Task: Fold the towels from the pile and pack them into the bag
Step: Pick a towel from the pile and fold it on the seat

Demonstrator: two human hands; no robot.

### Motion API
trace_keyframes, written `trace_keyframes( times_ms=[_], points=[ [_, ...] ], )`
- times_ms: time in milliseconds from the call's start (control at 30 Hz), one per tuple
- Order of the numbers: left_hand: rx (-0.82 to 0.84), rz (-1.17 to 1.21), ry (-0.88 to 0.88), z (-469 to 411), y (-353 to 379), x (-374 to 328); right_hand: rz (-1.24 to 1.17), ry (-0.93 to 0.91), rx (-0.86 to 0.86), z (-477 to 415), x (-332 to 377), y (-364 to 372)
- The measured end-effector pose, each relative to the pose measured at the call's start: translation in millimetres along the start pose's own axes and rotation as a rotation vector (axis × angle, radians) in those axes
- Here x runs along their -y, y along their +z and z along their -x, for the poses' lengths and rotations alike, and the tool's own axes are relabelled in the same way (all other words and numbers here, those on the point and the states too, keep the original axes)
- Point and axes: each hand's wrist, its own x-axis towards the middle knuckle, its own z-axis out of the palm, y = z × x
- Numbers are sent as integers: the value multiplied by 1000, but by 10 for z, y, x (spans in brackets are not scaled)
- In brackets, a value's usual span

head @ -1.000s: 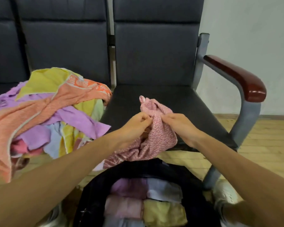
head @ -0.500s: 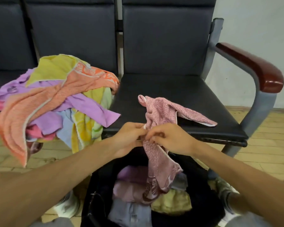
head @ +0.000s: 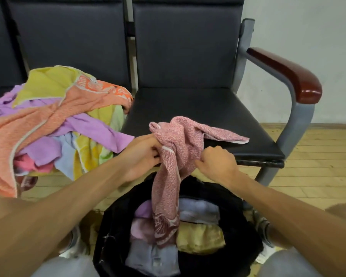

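Hands have drawn apart, left hand [head: 142, 154] and right hand [head: 218, 164] each pinching the pink towel [head: 180, 140] that trails from the seat [head: 198, 108] into the bag [head: 242, 226]; best find corners, spread flat before folding.

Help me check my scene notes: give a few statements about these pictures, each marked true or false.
1. The left hand and the right hand both grip the crumpled pink terry towel. True.
2. The open black fabric bag is empty. False: folded pastel towels lie in it.
3. The pink towel's lower end hangs down over the bag's opening. True.
4. The heap of colourful unfolded towels lies inside the bag. False: it sits on the dark padded chairs.
5. A towel is draped over the reddish-brown armrest. False: the armrest is bare.
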Motion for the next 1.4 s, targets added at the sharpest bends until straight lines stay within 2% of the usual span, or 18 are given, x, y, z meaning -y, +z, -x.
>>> trace_keyframes(
  times_ms=[67,167,300,400,500,667,733,833,967,1033,1100,1200,1267,1400],
  points=[
    [37,-8,24,31,-29,-11,-83,-33,-10,4,23,-20],
    [-24,-62,83,39,-152,-77,-433,-45,-73,-58,51,-161],
    [-196,-36,134,-52,-304,-163,-850,124,-174,-207,52,-455],
    [-262,-27,105,-109,-352,-167,-1200,308,-105,-291,9,-585],
    [-270,-53,74,-103,-374,-165,-1308,409,-82,-301,-71,-615],
    [-354,-81,94,-64,-388,-195,-1642,510,70,-333,-273,-691],
    [-410,-111,101,-47,-437,-222,-1653,437,131,-333,-354,-765],
    [-414,-137,67,-34,-543,-247,-1517,337,103,-304,-422,-849],
    [-314,-87,39,27,-556,-252,-881,226,-74,-228,-478,-804],
    [-243,-108,22,65,-547,-243,-550,151,-98,-202,-559,-751],
    [-221,-136,-2,81,-555,-234,-396,129,-99,-183,-622,-720],
    [-222,-179,-20,108,-540,-249,-399,188,-63,-175,-659,-686],
    [-237,-231,-18,117,-541,-255,-484,224,-27,-167,-652,-688],
    [-289,-362,-17,111,-610,-266,-1148,341,13,-165,-665,-787]
  ],
)
